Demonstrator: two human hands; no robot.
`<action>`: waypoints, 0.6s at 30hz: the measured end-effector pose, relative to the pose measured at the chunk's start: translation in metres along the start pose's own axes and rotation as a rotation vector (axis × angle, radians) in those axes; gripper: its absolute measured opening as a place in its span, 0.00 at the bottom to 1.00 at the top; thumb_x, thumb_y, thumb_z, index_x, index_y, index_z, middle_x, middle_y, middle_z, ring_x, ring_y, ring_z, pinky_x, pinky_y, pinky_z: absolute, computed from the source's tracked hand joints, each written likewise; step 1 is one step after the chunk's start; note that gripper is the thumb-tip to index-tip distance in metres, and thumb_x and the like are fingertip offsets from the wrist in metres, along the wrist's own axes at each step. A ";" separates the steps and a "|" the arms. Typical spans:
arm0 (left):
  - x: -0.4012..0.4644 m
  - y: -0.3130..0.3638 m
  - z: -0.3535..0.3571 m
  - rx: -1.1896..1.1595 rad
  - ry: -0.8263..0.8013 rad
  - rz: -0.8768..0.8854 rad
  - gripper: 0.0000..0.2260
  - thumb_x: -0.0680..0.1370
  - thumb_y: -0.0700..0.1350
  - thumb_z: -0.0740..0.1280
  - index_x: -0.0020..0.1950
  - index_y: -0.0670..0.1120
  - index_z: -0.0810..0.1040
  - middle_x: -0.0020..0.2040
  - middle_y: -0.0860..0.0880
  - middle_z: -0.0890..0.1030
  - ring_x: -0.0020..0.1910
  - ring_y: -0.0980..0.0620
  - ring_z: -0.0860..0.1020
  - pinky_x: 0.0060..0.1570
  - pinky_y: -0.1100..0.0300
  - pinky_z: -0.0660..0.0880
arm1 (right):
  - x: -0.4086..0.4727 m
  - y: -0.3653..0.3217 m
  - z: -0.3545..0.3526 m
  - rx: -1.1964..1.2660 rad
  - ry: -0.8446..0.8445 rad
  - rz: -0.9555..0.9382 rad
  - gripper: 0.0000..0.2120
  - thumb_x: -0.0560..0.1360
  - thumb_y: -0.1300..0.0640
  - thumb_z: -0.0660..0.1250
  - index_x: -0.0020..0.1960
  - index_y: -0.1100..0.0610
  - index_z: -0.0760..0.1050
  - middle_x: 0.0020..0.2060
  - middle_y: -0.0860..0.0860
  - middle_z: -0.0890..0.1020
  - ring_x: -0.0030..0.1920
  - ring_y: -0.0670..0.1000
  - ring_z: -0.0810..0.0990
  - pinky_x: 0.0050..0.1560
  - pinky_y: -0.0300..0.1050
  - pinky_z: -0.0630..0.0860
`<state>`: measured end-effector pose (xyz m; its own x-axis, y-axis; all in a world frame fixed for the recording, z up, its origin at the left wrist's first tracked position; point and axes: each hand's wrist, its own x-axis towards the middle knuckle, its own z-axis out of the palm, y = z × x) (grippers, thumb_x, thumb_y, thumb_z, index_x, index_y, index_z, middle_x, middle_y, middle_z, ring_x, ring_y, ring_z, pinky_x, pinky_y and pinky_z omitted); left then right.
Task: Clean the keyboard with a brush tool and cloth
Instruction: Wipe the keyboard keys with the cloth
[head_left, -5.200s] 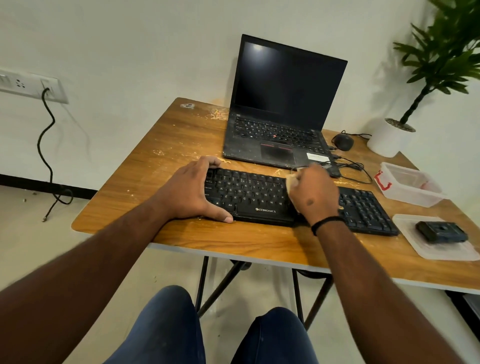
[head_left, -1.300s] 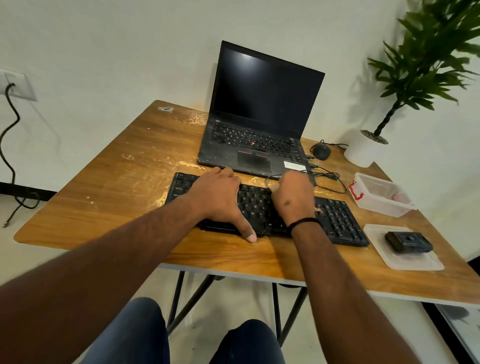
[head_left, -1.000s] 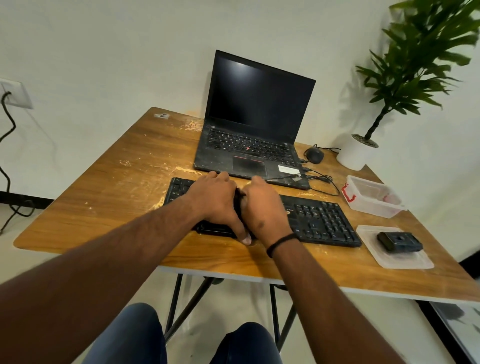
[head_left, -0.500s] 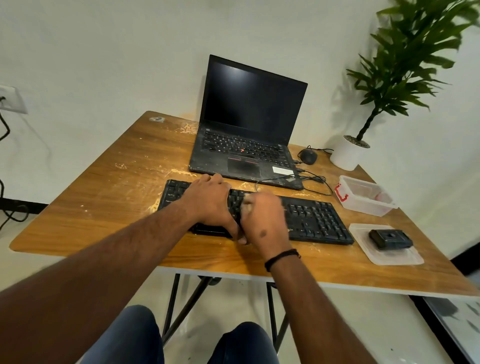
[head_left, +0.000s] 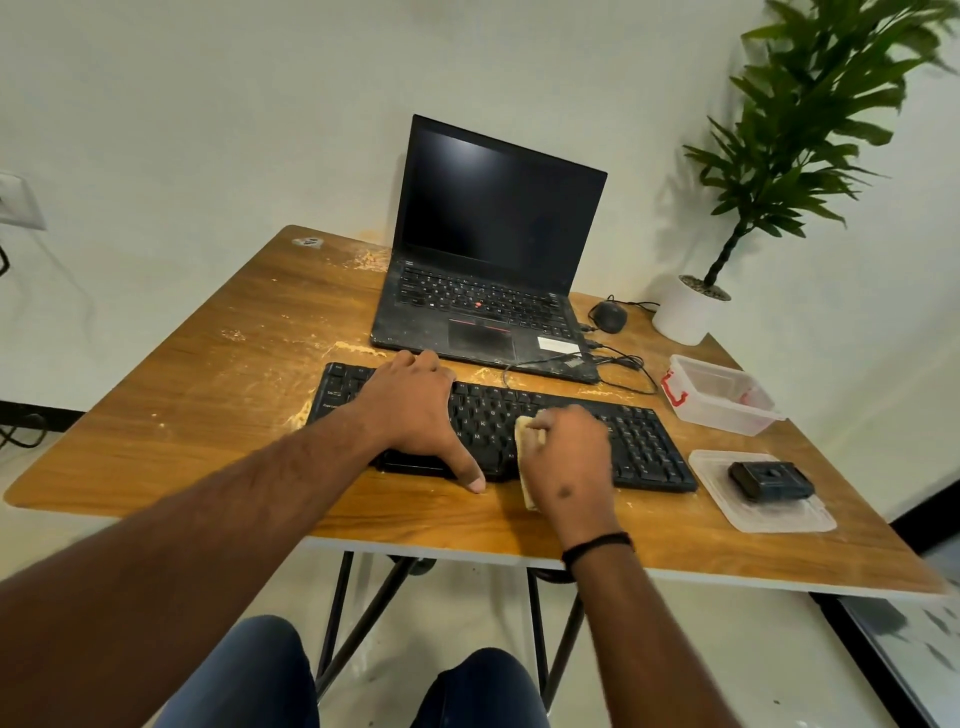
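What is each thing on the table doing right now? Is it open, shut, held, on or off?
laptop: lid open, screen dark
keyboard: flat on the table, under both hands
cloth: gripped by the right hand, on the keys
left hand: pressing flat on the keyboard
right hand: curled round the cloth
clear box: lid off
lid: flat, black gadget on it
mouse: untouched, cable attached
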<state>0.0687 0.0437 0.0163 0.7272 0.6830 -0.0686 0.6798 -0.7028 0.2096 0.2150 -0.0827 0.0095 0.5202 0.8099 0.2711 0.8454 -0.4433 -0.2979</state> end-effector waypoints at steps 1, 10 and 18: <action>0.001 0.000 0.000 0.002 0.008 0.003 0.59 0.49 0.80 0.70 0.73 0.50 0.67 0.66 0.50 0.69 0.65 0.48 0.66 0.69 0.49 0.66 | -0.002 -0.012 0.004 0.028 0.001 -0.049 0.08 0.79 0.57 0.65 0.54 0.55 0.82 0.55 0.52 0.78 0.48 0.45 0.74 0.52 0.33 0.72; -0.001 -0.001 0.000 0.014 0.001 0.008 0.62 0.50 0.80 0.71 0.77 0.49 0.64 0.69 0.50 0.67 0.68 0.47 0.65 0.72 0.48 0.63 | 0.029 -0.007 0.008 0.004 -0.003 -0.167 0.08 0.80 0.57 0.63 0.52 0.57 0.81 0.53 0.53 0.75 0.49 0.48 0.74 0.59 0.46 0.76; -0.002 0.002 -0.002 0.005 -0.005 -0.006 0.63 0.51 0.79 0.72 0.79 0.48 0.61 0.73 0.49 0.66 0.72 0.46 0.63 0.74 0.48 0.62 | 0.070 -0.008 0.012 -0.044 0.078 0.074 0.07 0.77 0.60 0.68 0.54 0.61 0.81 0.53 0.58 0.81 0.50 0.54 0.81 0.54 0.48 0.81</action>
<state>0.0686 0.0411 0.0193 0.7235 0.6862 -0.0752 0.6847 -0.6995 0.2047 0.2433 -0.0175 0.0201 0.5880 0.7426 0.3207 0.8078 -0.5185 -0.2803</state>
